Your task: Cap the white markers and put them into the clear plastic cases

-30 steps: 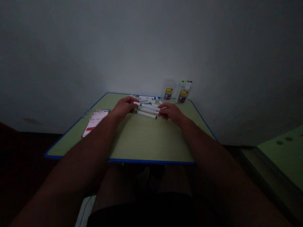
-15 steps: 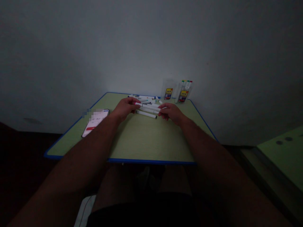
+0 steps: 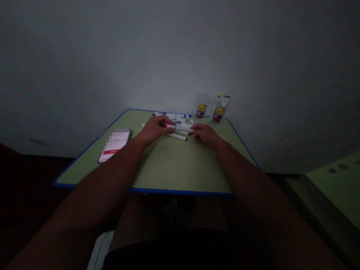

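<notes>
A white marker point(image 3: 184, 128) with a pink end is held level between my two hands, just above the table. My left hand point(image 3: 156, 130) is closed on its pink end, thumb and fingers pinched. At the opposite end, my right hand point(image 3: 205, 135) grips the white barrel with its fingertips. Whether this is one piece or a cap meeting a barrel, I cannot tell. Beneath them another white marker point(image 3: 180, 137) with a dark tip lies on the table, partly hidden by my left hand. Behind, several loose markers point(image 3: 176, 116) lie in a pile.
A clear plastic case point(image 3: 200, 103) and a second case holding several markers point(image 3: 219, 110) stand at the back right against the wall. A lit phone point(image 3: 114, 146) lies on the left. The green table point(image 3: 180, 168) has a blue edge.
My left hand has shifted right along the marker, closer to my right hand. More of the marker lying beneath now shows left of my hand. My right hand has moved slightly right.
</notes>
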`<state>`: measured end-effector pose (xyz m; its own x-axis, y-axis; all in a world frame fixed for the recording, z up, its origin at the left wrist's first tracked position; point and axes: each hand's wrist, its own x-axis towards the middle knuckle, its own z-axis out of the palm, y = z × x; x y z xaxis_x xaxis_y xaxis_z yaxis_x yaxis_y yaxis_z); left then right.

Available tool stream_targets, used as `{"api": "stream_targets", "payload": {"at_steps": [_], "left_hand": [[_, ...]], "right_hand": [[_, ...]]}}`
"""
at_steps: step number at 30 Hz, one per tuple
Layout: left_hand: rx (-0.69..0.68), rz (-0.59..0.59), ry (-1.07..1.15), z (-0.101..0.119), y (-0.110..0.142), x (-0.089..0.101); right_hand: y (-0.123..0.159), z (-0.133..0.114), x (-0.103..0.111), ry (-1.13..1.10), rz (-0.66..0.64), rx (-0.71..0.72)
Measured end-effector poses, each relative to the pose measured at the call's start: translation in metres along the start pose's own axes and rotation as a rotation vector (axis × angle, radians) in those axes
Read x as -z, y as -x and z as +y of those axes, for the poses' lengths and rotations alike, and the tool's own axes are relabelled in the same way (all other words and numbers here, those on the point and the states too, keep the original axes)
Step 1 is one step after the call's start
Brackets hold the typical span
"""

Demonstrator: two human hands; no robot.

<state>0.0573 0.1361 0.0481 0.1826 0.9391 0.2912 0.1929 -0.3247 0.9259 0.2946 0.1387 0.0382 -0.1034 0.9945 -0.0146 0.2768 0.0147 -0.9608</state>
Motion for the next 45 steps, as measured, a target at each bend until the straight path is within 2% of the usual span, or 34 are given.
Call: {"api": "stream_targets", "payload": {"at_steps": [5,13,22,34,42,45], "left_hand": [[-0.003,0.025,-0.048,-0.001,-0.001,0.000],[-0.002,0.104,-0.208,-0.018,-0.006,0.007],[0.060,0.089,-0.325,-0.017,-0.006,0.007],[0.000,0.088,-0.355,-0.028,-0.010,0.009],[0.013,0.114,-0.363,-0.027,-0.012,0.009],[-0.006,0.124,-0.385,-0.025,-0.011,0.009]], "right_hand": [[-0.001,0.002,0.000,0.005,0.018,0.014],[0.005,-0.001,-0.001,-0.013,0.042,0.167],[0.001,0.003,-0.004,-0.089,0.004,0.312],[0.001,0.004,-0.004,-0.052,-0.026,0.341],[0.004,0.003,0.000,0.036,0.039,0.324],[0.003,0.003,0.000,-0.009,0.047,0.311]]}}
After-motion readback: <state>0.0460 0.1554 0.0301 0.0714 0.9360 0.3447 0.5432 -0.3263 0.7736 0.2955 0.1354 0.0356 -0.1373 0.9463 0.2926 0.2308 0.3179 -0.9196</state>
